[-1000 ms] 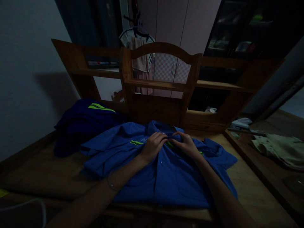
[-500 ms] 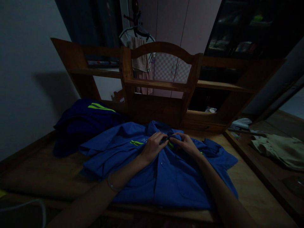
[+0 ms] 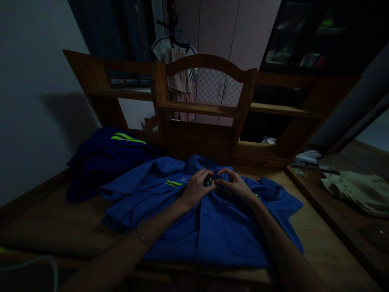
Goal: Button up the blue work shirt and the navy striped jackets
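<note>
A blue work shirt (image 3: 179, 239) with bright yellow-green strips lies spread on the wooden surface, its collar pointing away from me. Just below the collar, my left hand (image 3: 197, 186) pinches the front edge of the shirt. Facing it, my right hand (image 3: 235, 184) grips the bunched cloth of the other front edge, thumb and fingers closed. The two sets of fingertips nearly meet. Whatever small part lies between them is hidden. A round button (image 3: 207, 211) shows on the front placket nearer to me.
Dark blue folded clothing (image 3: 100, 166) with yellow-green stripes is heaped at the left. A wooden shelf frame (image 3: 200, 138) stands behind the shirt. Pale trousers or cloth (image 3: 355, 188) lie at the right beyond a raised wooden edge (image 3: 331, 223). A white cable (image 3: 33, 259) curves at the lower left.
My fingers have shifted on the cloth near the collar, and the right hand's fingers are more arched. More yellow-green shows between the hands. The view has moved slightly.
</note>
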`<state>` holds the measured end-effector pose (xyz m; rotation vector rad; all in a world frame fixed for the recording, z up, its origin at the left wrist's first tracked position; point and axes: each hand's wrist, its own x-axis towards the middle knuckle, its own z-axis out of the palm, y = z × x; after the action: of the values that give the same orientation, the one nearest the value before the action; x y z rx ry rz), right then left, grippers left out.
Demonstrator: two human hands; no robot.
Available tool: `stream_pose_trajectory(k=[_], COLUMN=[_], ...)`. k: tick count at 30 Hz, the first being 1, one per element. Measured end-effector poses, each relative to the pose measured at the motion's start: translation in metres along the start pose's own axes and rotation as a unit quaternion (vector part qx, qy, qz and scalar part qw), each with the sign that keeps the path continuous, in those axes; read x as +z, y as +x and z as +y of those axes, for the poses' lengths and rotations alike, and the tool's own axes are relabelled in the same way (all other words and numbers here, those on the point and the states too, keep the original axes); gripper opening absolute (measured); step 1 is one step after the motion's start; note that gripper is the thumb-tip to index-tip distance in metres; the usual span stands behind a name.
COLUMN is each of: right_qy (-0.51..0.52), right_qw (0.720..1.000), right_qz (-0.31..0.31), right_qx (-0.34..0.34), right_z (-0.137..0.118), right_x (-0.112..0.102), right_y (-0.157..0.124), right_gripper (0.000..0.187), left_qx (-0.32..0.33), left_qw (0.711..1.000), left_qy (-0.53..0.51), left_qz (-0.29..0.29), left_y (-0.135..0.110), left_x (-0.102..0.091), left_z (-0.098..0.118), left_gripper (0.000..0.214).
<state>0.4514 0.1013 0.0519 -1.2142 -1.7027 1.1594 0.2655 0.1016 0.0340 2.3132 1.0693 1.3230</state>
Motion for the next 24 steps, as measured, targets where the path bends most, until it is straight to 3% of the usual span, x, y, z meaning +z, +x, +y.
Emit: stream_pose_trajectory(k=[3,10,14,24], right_qy=[0.020,-0.050,-0.099,-0.159], right_qw=[1.000,0.994,0.988,0.976], right_qz=[-0.009,0.065,0.068,0.062], right_qx=[-0.003,-0.067,-0.101,-0.133], right_z=[-0.001,-0.005,-0.008,-0.013], right_x=[0.001,-0.003,-0.004,-0.001], right_y=[0.000,-0.001,-0.003,-0.004], right_gripper=[0.041,0.033,0.029,0.022], left_qx=[0.013,0.020,0.022,-0.011], left_qw=[1.000,1.000,1.000,0.999], left_qy=[0.004,0.020,0.009,-0.031], left_qz=[0.002,-0.001,-0.020,0.007], left_y=[0.001,0.001,0.001,0.000], left_x=[0.000,-0.001,-0.003,0.002], left_z=[-0.002,-0.004,-0.001,-0.006], left_gripper=[0.021,0.024,0.025,0.029])
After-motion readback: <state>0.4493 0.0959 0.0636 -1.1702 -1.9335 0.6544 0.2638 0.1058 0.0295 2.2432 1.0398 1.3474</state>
